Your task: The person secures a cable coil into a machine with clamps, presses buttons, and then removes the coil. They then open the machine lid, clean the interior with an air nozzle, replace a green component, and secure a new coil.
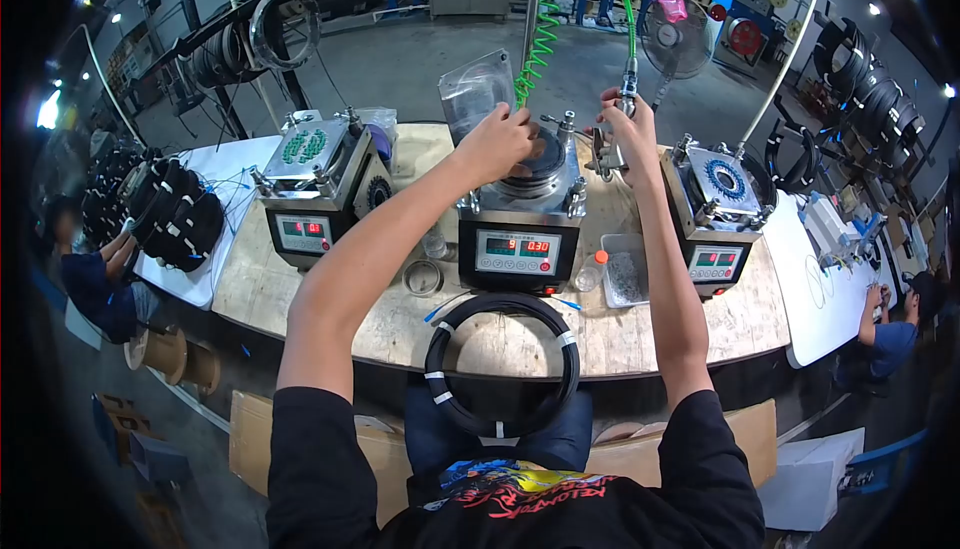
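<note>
My left hand [497, 146] is at the round dark plate [543, 154] on top of the middle machine [519, 252], its fingers bent at the plate's left edge; what they hold, if anything, is hidden. My right hand [632, 136] is raised right of that machine, its fingers wrapped round a metal air gun [627, 101] on a green hose. The middle machine's display is lit red. A coil of black cable [437, 356] with white ties and blue ends lies at the table's front edge, partly over my lap.
Machines stand left [302, 232] and right [716, 261], one with green parts, one with a blue ring. A bottle [590, 272], a clear tray [626, 270] and a round dish [422, 277] are near the middle machine. A clear shield [474, 92] stands behind. Co-workers sit at both sides.
</note>
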The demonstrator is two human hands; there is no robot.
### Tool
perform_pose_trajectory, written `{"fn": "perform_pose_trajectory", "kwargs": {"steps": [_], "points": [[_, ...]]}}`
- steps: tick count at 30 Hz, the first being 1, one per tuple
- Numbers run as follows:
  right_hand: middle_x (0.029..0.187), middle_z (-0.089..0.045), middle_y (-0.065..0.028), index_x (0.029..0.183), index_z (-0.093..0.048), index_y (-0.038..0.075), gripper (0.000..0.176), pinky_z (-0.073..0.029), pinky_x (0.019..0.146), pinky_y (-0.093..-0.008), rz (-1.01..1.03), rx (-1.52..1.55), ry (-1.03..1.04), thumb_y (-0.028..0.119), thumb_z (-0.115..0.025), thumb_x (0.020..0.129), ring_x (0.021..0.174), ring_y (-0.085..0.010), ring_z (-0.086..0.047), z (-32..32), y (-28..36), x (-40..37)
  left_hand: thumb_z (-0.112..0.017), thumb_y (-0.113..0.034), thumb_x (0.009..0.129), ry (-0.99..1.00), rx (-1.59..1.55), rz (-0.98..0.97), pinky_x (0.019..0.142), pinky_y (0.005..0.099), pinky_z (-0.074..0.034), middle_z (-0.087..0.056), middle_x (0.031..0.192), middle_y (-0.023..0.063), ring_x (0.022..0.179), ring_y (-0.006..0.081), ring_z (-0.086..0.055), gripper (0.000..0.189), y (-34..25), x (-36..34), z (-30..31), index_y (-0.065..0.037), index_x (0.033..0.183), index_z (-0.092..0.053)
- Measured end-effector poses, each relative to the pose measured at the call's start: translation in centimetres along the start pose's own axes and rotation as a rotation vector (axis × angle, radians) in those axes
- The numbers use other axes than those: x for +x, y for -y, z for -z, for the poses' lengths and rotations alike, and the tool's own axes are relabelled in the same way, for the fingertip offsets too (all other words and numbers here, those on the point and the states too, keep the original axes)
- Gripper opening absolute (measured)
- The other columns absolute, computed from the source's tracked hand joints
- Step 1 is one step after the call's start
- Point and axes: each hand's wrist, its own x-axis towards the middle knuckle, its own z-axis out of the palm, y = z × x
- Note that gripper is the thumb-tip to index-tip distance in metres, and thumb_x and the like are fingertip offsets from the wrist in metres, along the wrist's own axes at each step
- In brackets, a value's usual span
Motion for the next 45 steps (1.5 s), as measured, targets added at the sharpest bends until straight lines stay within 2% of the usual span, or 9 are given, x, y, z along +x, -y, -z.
{"fn": "perform_pose_trajectory", "kwargs": {"steps": [3,7,13,22,25,28,34,38,45], "points": [[0.099,-0.058,-0.0054,0.114,-0.06,-0.002,0.021,-0.064,0.08,-0.0399,-0.08,0.034,0.055,0.004,-0.06,0.094,0.088,-0.0155,-0.062,0.8,0.2,-0.6,-0.083,-0.048,0.079,0.071,0.084,-0.111,0.097,0.0418,-0.045,-0.066,0.112,0.001,0.119,0.0225,-0.057,0.053,0.0,1.5,0.5,-0.02,0.122,-0.07],[0.092,-0.056,-0.0037,0.113,-0.06,-0.003,0.022,-0.064,0.074,-0.0367,-0.086,0.118,0.036,0.001,-0.056,0.092,0.081,-0.0147,-0.063,0.4,1.0,-1.7,-0.085,-0.047,0.076,-0.013,0.08,-0.252,0.099,0.0446,-0.047,-0.063,0.118,0.002,0.12,0.0234,-0.058,0.067,0.2,2.1,-1.1,-0.019,0.133,-0.064],[0.093,-0.057,-0.0049,0.114,-0.059,-0.004,0.021,-0.063,0.073,-0.0356,-0.088,0.084,0.062,0.003,-0.057,0.094,0.081,-0.0162,-0.064,0.9,0.9,-1.9,-0.084,-0.044,0.078,0.299,-0.074,-0.079,0.095,0.0494,-0.051,-0.06,0.122,0.0031,0.118,0.0264,-0.061,0.069,1.9,2.7,-1.4,-0.019,0.138,-0.06],[0.085,-0.06,-0.0064,0.115,-0.059,-0.002,0.023,-0.054,0.056,-0.0304,-0.067,0.099,0.014,0.005,-0.057,0.093,0.07,-0.0203,-0.071,0.2,0.1,-2.1,-0.075,-0.028,0.083,0.063,-0.062,-0.215,0.092,0.0452,-0.054,-0.063,0.132,0.0074,0.108,0.0265,-0.067,0.054,0.2,1.2,-2.4,-0.022,0.136,-0.065],[0.084,-0.061,-0.0059,0.114,-0.059,-0.002,0.022,-0.054,0.054,-0.0306,-0.051,0.146,-0.019,0.004,-0.057,0.093,0.068,-0.0196,-0.071,0.0,-1.1,-1.9,-0.072,-0.022,0.088,0.085,0.006,-0.105,0.089,0.044,-0.056,-0.064,0.135,0.0078,0.103,0.0283,-0.07,0.037,-0.3,0.8,-2.3,-0.021,0.125,-0.071],[0.082,-0.061,-0.0052,0.111,-0.06,-0.002,0.02,-0.054,0.054,-0.0312,0.01,0.141,-0.062,0.003,-0.057,0.092,0.066,-0.0185,-0.07,-1.0,-2.7,-1.3,-0.069,-0.018,0.092,-0.165,-0.144,0.066,0.084,0.0437,-0.059,-0.07,0.127,0.0111,0.098,0.0325,-0.073,0.028,0.2,-0.6,-1.6,-0.017,0.12,-0.073],[0.095,-0.056,-0.0114,0.1,-0.059,-0.003,0.014,-0.054,0.062,-0.0328,0.155,-0.03,-0.213,-0.005,-0.059,0.086,0.073,-0.0203,-0.065,-4.0,-6.2,0.1,-0.061,-0.008,0.099,-0.515,-0.524,0.711,0.077,0.0475,-0.058,-0.075,0.112,0.015,0.095,0.04,-0.072,0.025,-1.7,-1.3,-1.2,-0.011,0.122,-0.069],[0.095,-0.056,-0.0138,0.099,-0.06,-0.002,0.018,-0.049,0.075,-0.0403,0.31,-0.204,-0.295,-0.006,-0.06,0.082,0.082,-0.0257,-0.061,-4.5,-6.9,1.2,-0.059,-0.005,0.102,-0.767,-0.474,0.778,0.078,0.0478,-0.058,-0.075,0.115,0.0151,0.097,0.04,-0.072,0.024,-1.8,-1.7,-1.4,-0.01,0.124,-0.067],[0.086,-0.058,-0.0082,0.1,-0.058,-0.003,0.012,-0.05,0.059,-0.0311,0.123,-0.003,-0.208,-0.004,-0.058,0.088,0.065,-0.0169,-0.064,-7.8,-6.0,-2.0,-0.06,-0.004,0.101,-0.806,-0.362,0.809,0.071,0.0455,-0.06,-0.075,0.118,0.0122,0.094,0.0358,-0.074,0.044,-1.7,-2.0,-1.7,-0.016,0.143,-0.057]]}}
